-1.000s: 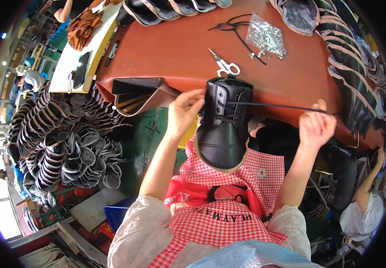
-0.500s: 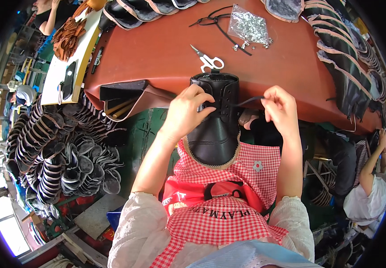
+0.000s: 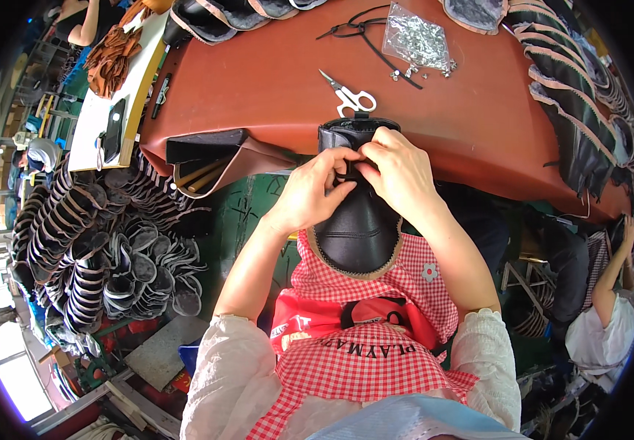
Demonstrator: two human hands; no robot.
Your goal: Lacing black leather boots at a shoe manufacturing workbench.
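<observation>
On the reddish-brown table (image 3: 258, 81) I see white-handled scissors (image 3: 343, 91) lying open-bladed or closed, I can't tell which, with a clear bag (image 3: 417, 42) of small silvery pieces beyond them and a dark pen (image 3: 161, 96) near the left edge. To the left I make out a dark phone (image 3: 115, 126) and crumpled brown pieces (image 3: 109, 62) on a pale board (image 3: 86, 143), above heaped dark linings (image 3: 71, 242). At far right I spot a co-worker's white garment (image 3: 599, 341).

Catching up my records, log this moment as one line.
left hand: at black boot upper | right hand: at same upper | scissors: on red-brown table
</observation>
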